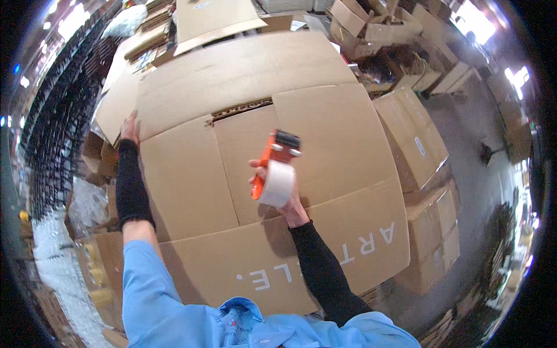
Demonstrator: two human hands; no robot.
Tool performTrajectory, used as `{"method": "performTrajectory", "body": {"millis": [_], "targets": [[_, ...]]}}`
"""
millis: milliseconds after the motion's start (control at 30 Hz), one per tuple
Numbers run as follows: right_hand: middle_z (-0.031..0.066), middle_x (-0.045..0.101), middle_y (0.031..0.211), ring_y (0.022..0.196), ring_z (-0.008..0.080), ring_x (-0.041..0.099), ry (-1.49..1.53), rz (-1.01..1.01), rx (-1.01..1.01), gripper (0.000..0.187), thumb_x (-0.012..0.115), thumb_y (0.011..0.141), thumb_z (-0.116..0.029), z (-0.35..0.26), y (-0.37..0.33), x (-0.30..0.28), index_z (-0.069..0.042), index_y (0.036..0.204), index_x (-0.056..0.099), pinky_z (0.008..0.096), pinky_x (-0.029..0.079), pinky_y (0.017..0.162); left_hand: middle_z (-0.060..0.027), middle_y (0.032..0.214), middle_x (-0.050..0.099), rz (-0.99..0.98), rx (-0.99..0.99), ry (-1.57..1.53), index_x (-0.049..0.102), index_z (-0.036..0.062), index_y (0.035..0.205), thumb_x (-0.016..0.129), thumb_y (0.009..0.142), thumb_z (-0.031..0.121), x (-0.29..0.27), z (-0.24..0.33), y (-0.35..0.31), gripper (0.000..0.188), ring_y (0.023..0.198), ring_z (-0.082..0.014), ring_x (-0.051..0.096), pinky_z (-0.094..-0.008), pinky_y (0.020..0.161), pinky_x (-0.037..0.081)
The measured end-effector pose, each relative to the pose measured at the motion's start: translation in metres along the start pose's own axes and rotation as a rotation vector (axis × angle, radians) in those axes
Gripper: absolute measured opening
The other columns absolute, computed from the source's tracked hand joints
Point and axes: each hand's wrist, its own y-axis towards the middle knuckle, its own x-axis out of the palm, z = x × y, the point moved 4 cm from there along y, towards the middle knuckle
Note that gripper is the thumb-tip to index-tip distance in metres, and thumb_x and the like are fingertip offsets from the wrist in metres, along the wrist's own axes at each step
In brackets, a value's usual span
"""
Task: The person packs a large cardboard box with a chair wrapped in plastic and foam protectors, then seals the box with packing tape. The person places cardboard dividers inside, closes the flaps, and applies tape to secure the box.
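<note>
A large cardboard box [325, 139] lies in front of me with its long flaps spread outward. The near flap carries white lettering, upside down to me. Between the two inner panels there is a gap with a dark slot at its far end. My right hand [293, 210] grips an orange tape dispenser [268, 152] with a wide roll of pale tape, held above the middle of the box. My left hand [130, 129] rests at the left edge of the far flap [243, 64], fingers stretched out along the cardboard. Nothing shows in that hand.
Taped cardboard boxes [429, 232] stand to the right of the big box. Open cartons [377, 26] and scraps pile up at the far right. Flat cardboard [214, 20] lies beyond the far flap. At left are clear plastic wrap [89, 203], tape rolls [97, 275] and bubble wrap [61, 261].
</note>
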Motion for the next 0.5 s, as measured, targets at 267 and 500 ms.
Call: {"method": "performTrajectory", "body": {"millis": [267,500], "targets": [[0.0067,0.073,0.093,0.086,0.0125,0.067,-0.734,-0.691,0.39,0.049,0.077,0.079,-0.033,-0.01,-0.048,0.022,-0.001,0.115,0.072,0.0332,0.057,0.071,-0.0157,0.129,0.066,-0.061,0.326,0.736,0.063,0.0001,0.123,0.066,0.096,0.028,-0.002,0.117,-0.153,0.039,0.12,-0.0263,0.062,-0.0426,0.106,0.047],[0.0136,0.062,0.094,0.096,0.031,0.061,-2.303,-0.607,-0.633,0.025,0.07,0.077,-0.021,0.155,-0.105,0.062,-0.006,0.097,0.068,0.0524,0.046,0.09,-0.02,0.141,0.062,-0.906,-0.246,1.308,0.063,-0.0058,0.12,0.056,0.104,0.02,0.107,0.24,-0.301,0.031,0.122,-0.0304,0.064,-0.0425,0.11,0.047]]}}
